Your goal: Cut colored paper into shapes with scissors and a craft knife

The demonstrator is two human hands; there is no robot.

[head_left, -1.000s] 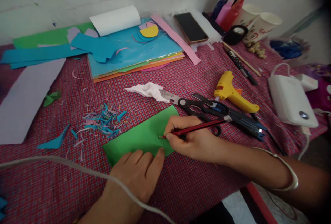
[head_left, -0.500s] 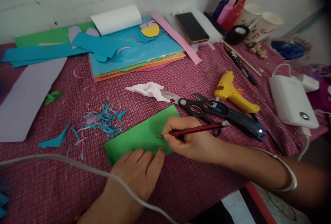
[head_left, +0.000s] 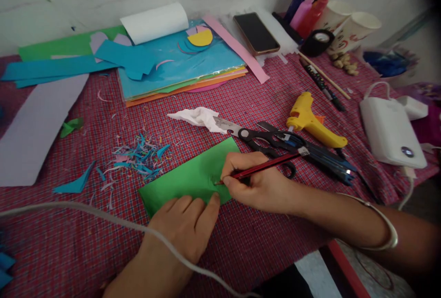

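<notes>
A green paper sheet (head_left: 186, 181) lies on the red checked cloth (head_left: 241, 243) near the front. My left hand (head_left: 184, 231) rests flat on the sheet's near edge, fingers stretched out and pressing it down. My right hand (head_left: 257, 183) is closed round a red pencil (head_left: 265, 165), whose tip touches the right part of the green sheet. A metal bangle (head_left: 381, 229) sits on my right wrist.
Black scissors (head_left: 265, 142), a yellow glue gun (head_left: 310, 121) and a crumpled tissue (head_left: 198, 117) lie just behind the sheet. A stack of coloured paper (head_left: 179, 66), a phone (head_left: 257, 33), paper cups (head_left: 354, 29), a white power bank (head_left: 389, 130) and paper scraps (head_left: 138, 158) surround them. A white cord (head_left: 86, 213) crosses the front.
The pencil tip has shifted slightly right and down on the green sheet. My left hand stays in place on the paper.
</notes>
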